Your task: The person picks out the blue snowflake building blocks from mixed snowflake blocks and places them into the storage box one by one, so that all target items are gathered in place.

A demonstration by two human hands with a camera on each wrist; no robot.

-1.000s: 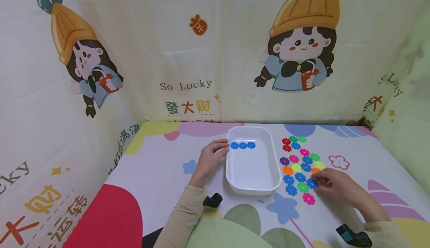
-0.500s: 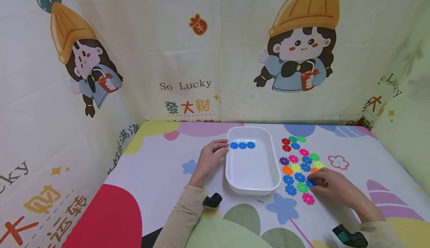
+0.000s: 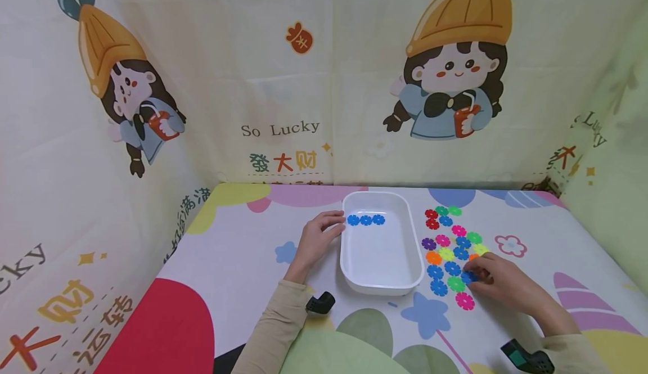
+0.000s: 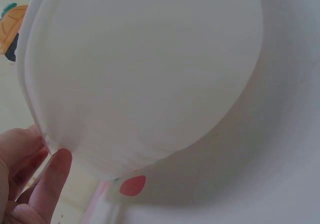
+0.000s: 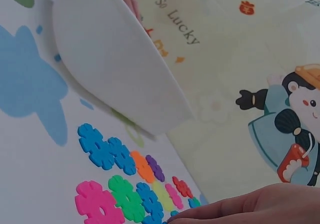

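While a pale cloth backdrop (image 3: 354, 109) printed with cartoon figures (image 3: 450, 109) and the words "So Lucky" rises behind, a person in beige sleeves (image 3: 270, 329) reaches with both arms over a table (image 3: 243, 250) covered in white cloth with coloured shapes. Between the two arms, toward the table's far side, stands a white tray (image 3: 382, 258), deep, rectangular and round-cornered. At its left edge, the person's left hand (image 3: 318, 236) holds the rim, one fingertip pressing the outer wall as seen from the left wrist. To the right of the tray, the right hand (image 3: 498, 278) comes in low over the table, its fingers curled and its thumb and index finger pinching a blue piece (image 3: 468, 276) at the near right side of a scattered group; the right wrist view cuts off those fingertips. Small black devices (image 3: 320, 302) sit at both wrists. Inside the tray, near the far end, three blue pieces (image 3: 366, 220) lie in a row. On the cloth beside it spread flower-shaped pieces in several colours, among them two red pieces (image 3: 432, 219) at the far left, an orange piece (image 3: 433, 257), a purple piece (image 3: 428, 243) and, nearest the person, a pink piece (image 3: 464, 301).
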